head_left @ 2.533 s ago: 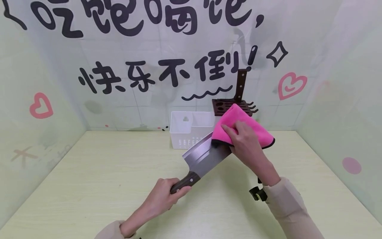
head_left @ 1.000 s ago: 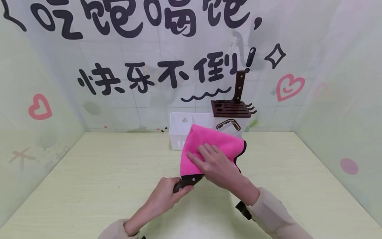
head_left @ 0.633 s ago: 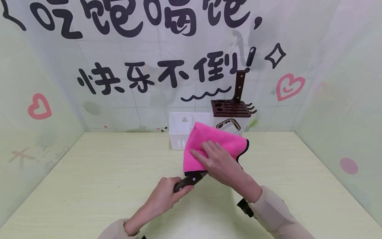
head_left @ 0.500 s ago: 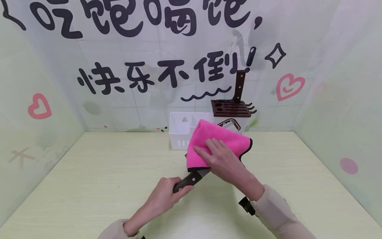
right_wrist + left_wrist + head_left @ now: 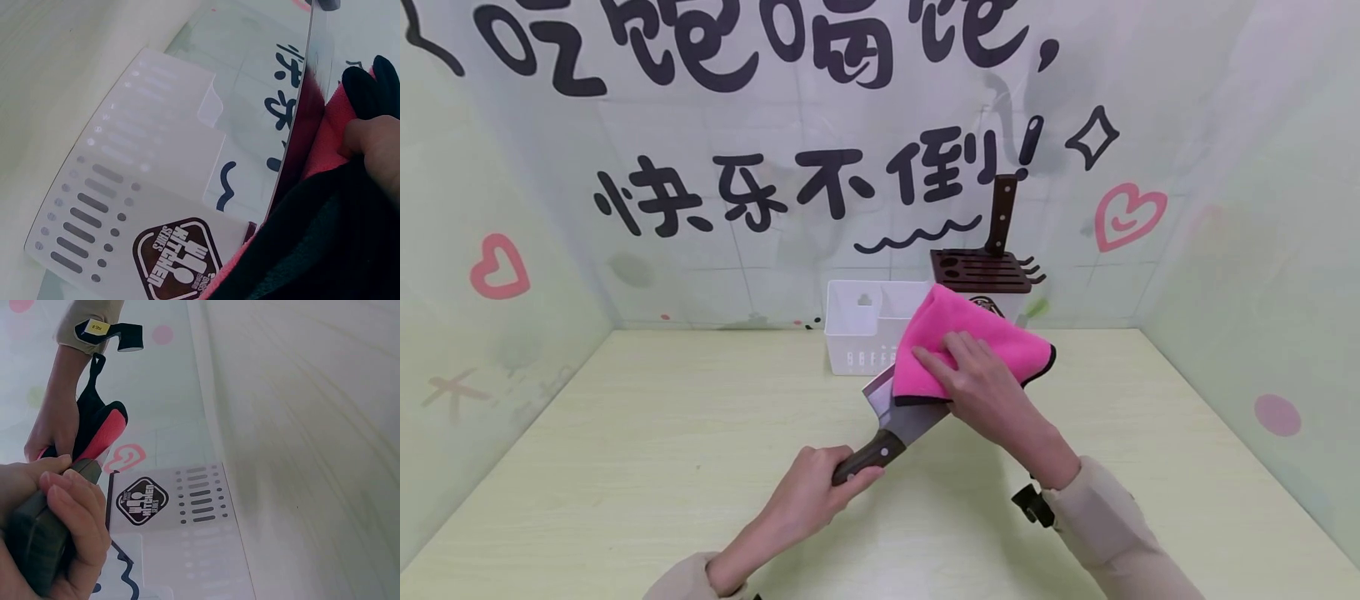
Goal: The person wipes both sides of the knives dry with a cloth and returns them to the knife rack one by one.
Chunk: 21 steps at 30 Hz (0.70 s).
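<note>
My left hand grips the dark handle of a cleaver, holding it above the table with the blade slanting up to the right. In the left wrist view, the fingers curl round that handle. A pink cloth with black edging lies over the blade and hides much of it. With bent fingers my right hand holds the cloth against the blade. The right wrist view shows the blade nearly edge-on beside the cloth, whose dark side faces the camera.
Behind the blade stands a white utensil holder. Its brown slotted top has hooks at the right and another dark-handled tool upright in it. The pale wooden table is bounded by printed walls.
First the cloth came down the blade to the handle. Since then my right hand has carried it back up and right, baring the blade near the handle. My left hand has barely moved.
</note>
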Available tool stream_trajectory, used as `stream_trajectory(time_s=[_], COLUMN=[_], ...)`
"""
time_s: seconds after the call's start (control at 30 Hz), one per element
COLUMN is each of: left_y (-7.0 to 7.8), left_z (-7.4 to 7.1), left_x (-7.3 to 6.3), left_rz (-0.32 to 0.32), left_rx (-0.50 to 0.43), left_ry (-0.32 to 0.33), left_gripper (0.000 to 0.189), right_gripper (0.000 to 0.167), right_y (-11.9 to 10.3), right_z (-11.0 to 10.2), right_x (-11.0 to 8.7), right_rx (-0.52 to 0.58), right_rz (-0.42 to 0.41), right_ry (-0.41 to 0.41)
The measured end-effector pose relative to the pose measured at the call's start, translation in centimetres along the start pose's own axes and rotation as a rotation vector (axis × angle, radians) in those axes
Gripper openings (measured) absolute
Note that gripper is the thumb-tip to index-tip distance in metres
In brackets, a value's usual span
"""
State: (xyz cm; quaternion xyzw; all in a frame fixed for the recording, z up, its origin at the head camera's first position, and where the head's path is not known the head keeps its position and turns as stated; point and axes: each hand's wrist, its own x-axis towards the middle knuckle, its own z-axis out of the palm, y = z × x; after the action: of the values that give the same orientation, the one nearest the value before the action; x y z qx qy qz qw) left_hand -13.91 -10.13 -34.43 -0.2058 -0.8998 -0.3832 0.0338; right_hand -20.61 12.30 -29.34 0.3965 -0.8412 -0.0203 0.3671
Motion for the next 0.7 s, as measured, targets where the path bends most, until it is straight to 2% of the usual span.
stream_trajectory(time_s=[0.3, 0.7], left_y=[-0.1, 0.0], left_z=[-0.1, -0.2], left_x=[-0.1, -0.3], left_rz=[0.001, 0.005], left_rx=[-0.003, 0.002], left_ry=[-0.002, 0.004], left_gripper=[0.035, 0.034], right_gripper=[0.054, 0.051], right_y=[1.4, 3.1], right_z=[-0.1, 0.0], right_x=[-0.6, -1.2], right_rx=[-0.003, 0.055], right_rz=[0.067, 0.153], right_ry=[-0.006, 0.063])
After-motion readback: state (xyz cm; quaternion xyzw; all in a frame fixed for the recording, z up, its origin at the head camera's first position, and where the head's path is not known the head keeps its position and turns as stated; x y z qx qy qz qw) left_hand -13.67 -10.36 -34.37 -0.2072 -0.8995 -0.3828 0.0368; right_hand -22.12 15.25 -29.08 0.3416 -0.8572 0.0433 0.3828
